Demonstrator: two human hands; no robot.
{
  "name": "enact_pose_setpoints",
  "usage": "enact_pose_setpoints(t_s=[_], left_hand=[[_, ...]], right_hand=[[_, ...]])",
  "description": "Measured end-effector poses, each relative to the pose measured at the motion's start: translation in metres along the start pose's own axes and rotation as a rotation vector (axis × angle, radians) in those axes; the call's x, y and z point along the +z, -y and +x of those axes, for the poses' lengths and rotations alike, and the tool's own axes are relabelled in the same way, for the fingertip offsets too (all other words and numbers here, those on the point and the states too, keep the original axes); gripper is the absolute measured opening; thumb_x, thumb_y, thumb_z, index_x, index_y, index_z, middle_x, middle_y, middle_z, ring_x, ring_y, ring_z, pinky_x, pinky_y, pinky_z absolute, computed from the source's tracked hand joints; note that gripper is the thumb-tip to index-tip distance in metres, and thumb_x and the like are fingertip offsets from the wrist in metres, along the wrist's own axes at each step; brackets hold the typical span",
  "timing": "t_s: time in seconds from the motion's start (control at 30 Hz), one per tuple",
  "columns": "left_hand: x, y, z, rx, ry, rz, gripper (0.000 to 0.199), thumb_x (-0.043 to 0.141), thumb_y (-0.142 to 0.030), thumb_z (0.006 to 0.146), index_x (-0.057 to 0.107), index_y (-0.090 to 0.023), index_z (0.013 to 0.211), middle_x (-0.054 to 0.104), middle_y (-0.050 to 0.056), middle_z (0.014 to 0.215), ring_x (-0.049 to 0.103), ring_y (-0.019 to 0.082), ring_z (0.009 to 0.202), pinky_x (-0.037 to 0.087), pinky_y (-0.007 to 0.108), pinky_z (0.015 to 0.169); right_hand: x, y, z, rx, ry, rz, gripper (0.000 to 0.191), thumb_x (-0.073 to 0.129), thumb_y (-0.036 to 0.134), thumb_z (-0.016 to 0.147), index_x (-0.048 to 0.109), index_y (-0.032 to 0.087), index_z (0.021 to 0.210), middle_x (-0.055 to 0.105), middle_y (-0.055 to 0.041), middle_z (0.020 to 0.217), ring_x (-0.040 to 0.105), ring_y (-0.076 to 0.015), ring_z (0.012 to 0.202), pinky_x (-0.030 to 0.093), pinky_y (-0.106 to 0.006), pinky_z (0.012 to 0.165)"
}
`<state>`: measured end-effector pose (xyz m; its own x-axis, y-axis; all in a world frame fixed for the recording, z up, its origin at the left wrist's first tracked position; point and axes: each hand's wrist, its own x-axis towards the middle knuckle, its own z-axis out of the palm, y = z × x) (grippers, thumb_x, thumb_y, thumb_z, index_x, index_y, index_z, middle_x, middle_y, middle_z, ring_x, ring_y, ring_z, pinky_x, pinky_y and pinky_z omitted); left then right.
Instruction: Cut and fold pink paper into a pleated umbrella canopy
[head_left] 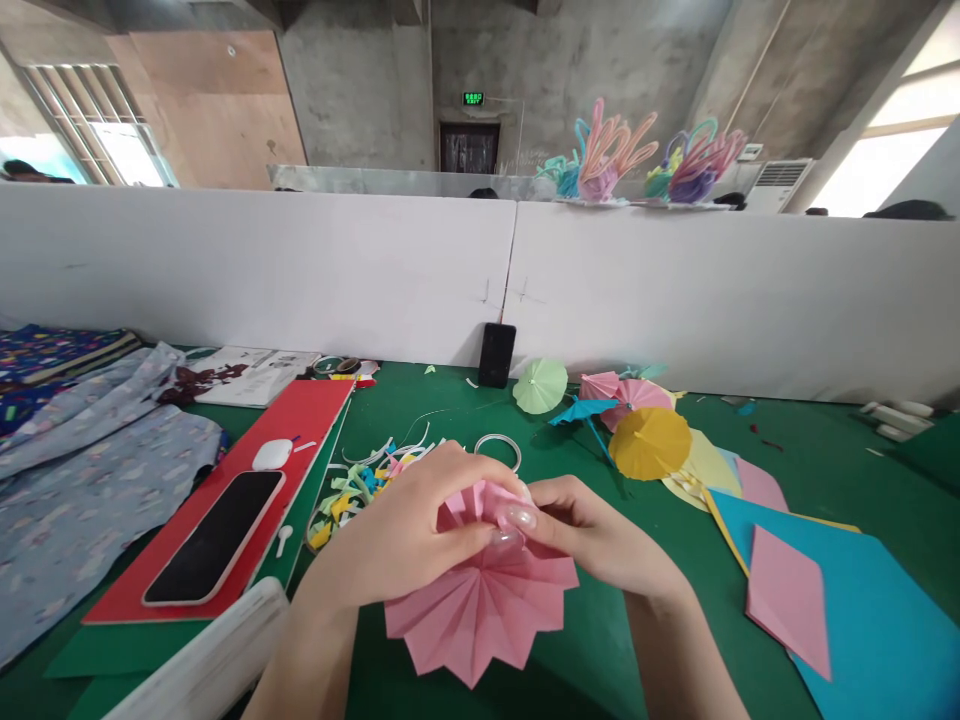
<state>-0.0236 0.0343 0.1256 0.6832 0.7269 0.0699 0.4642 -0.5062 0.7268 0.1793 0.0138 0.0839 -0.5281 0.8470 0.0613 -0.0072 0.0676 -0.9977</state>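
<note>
A pleated pink paper fan (pixel 480 610) with a zigzag edge is spread round above the green table, near the middle of the view. My left hand (pixel 420 530) grips its upper left part, thumb on the folds and fingers curved over the top. My right hand (pixel 600 530) pinches the upper right folds between thumb and fingers. The two hands' fingertips meet close together at the top of the pink paper. Behind my left hand lie coloured paper strips (pixel 349 495), and a white ring (pixel 498 450) stands just beyond the hands.
At left, a phone (pixel 215 538) rests on a red board (pixel 296 420), beside patterned cloth (pixel 120 480). Small paper umbrellas (pixel 651 443) lie at back right, with blue sheets (pixel 870 590) nearer. A black phone (pixel 497 355) leans on the white partition (pixel 337 280).
</note>
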Motion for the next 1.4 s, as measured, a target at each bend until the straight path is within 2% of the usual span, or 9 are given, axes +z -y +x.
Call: enact_pose_setpoints(t_s=[0.37, 0.57, 0.7, 0.93, 1.4], left_hand=[[0.0002, -0.0006, 0.0015, 0.016, 0.004, 0.004, 0.037, 0.054, -0.013, 0.082, 0.054, -0.041, 0.105, 0.057, -0.009, 0.101, 0.053, 0.013, 0.094, 0.041, 0.027, 0.081], [0.0, -0.0015, 0.0006, 0.007, -0.003, 0.024, 0.03, 0.054, -0.017, 0.083, 0.056, -0.036, 0.106, 0.057, -0.005, 0.102, 0.055, 0.015, 0.093, 0.043, 0.029, 0.081], [-0.0006, -0.0021, -0.0005, 0.035, -0.002, 0.017, 0.028, 0.054, -0.017, 0.084, 0.057, -0.036, 0.105, 0.059, -0.006, 0.102, 0.055, 0.015, 0.093, 0.044, 0.028, 0.081], [-0.0001, -0.0003, -0.0017, 0.022, 0.008, -0.004, 0.032, 0.057, -0.02, 0.084, 0.054, -0.041, 0.108, 0.057, -0.007, 0.101, 0.054, 0.013, 0.091, 0.043, 0.027, 0.08], [0.0001, -0.0006, -0.0014, 0.027, 0.016, 0.011, 0.035, 0.054, -0.015, 0.083, 0.054, -0.039, 0.108, 0.057, -0.006, 0.101, 0.055, 0.014, 0.092, 0.044, 0.027, 0.081]], right_hand=[[0.0011, 0.004, -0.0011, -0.033, 0.007, 0.028, 0.036, 0.056, 0.037, 0.089, 0.054, 0.012, 0.064, 0.027, 0.006, 0.058, 0.02, -0.0067, 0.054, 0.016, -0.024, 0.046], [0.002, 0.006, -0.0023, -0.037, 0.002, -0.003, 0.037, 0.054, 0.039, 0.09, 0.053, 0.012, 0.065, 0.028, 0.0058, 0.058, 0.019, -0.0069, 0.054, 0.016, -0.024, 0.046], [0.0019, 0.0053, -0.0038, -0.025, -0.011, -0.023, 0.038, 0.053, 0.041, 0.09, 0.051, 0.013, 0.064, 0.026, 0.006, 0.058, 0.018, -0.0072, 0.054, 0.015, -0.024, 0.046], [0.0035, 0.0032, -0.0049, -0.005, -0.013, -0.053, 0.038, 0.051, 0.042, 0.091, 0.055, 0.013, 0.067, 0.029, 0.0048, 0.06, 0.021, -0.0082, 0.055, 0.017, -0.025, 0.048], [0.0056, 0.0065, -0.0031, 0.007, -0.02, -0.019, 0.037, 0.055, 0.045, 0.088, 0.057, 0.013, 0.069, 0.03, 0.0045, 0.06, 0.021, -0.0087, 0.056, 0.018, -0.024, 0.048]])
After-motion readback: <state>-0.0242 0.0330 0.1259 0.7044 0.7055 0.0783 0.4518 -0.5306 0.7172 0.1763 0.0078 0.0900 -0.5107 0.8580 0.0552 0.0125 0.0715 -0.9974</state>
